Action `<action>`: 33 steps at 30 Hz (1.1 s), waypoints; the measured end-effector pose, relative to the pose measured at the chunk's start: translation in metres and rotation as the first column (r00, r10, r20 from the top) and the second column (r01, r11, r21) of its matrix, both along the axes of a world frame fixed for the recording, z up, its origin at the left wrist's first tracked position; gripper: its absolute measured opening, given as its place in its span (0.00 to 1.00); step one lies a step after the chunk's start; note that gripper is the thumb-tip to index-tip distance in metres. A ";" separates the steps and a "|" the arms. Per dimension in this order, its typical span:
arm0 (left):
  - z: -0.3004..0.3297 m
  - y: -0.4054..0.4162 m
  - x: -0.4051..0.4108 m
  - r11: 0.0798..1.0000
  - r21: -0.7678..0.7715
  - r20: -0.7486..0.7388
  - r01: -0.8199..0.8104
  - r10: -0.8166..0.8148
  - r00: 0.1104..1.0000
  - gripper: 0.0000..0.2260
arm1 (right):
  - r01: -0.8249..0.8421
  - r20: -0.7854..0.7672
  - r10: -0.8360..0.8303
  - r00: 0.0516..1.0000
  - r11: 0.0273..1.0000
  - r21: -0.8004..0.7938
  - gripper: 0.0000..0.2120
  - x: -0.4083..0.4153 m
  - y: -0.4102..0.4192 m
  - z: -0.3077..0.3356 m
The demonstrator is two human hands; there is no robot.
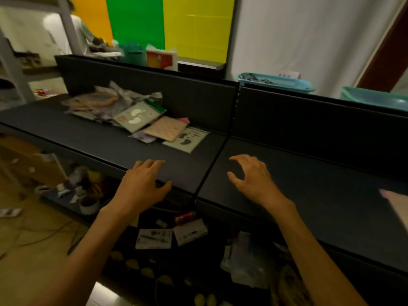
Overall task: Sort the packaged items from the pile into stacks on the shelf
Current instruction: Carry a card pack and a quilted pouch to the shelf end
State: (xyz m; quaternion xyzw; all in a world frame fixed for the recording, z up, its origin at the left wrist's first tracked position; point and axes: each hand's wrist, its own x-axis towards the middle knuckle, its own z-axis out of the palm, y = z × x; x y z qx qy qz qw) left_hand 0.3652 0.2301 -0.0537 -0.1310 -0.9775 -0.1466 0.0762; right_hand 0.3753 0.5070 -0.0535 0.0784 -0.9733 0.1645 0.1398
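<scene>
A pile of flat packaged items lies on the left part of the dark shelf, against its back panel. At its right end lie a green footprint pack, a beige pack and a pale pack with dark insoles. My left hand hovers over the shelf's front edge with loosely spread fingers, holding nothing. My right hand hovers over the right shelf section, fingers loosely curved, holding nothing. A beige pack shows at the right frame edge.
A black divider seam separates the two shelf sections. Lower shelves hold assorted small packages. Blue plastic baskets stand behind the back panel. A person in white stands far left by a grey rack.
</scene>
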 end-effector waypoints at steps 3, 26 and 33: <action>-0.002 -0.033 -0.019 0.999 -0.019 -0.005 -0.034 0.034 0.999 0.29 | -0.025 0.010 0.025 1.000 1.000 -0.001 0.21 -0.027 -0.035 -0.003; 0.019 -0.159 -0.286 0.990 0.013 -0.040 0.143 -0.142 0.989 0.33 | 0.230 0.158 -0.232 0.960 0.973 0.033 0.24 -0.229 -0.171 -0.005; 0.011 -0.162 -0.342 0.973 0.001 0.063 0.231 -0.231 0.971 0.39 | 0.401 0.262 -0.380 0.887 0.915 -0.030 0.31 -0.243 -0.191 -0.010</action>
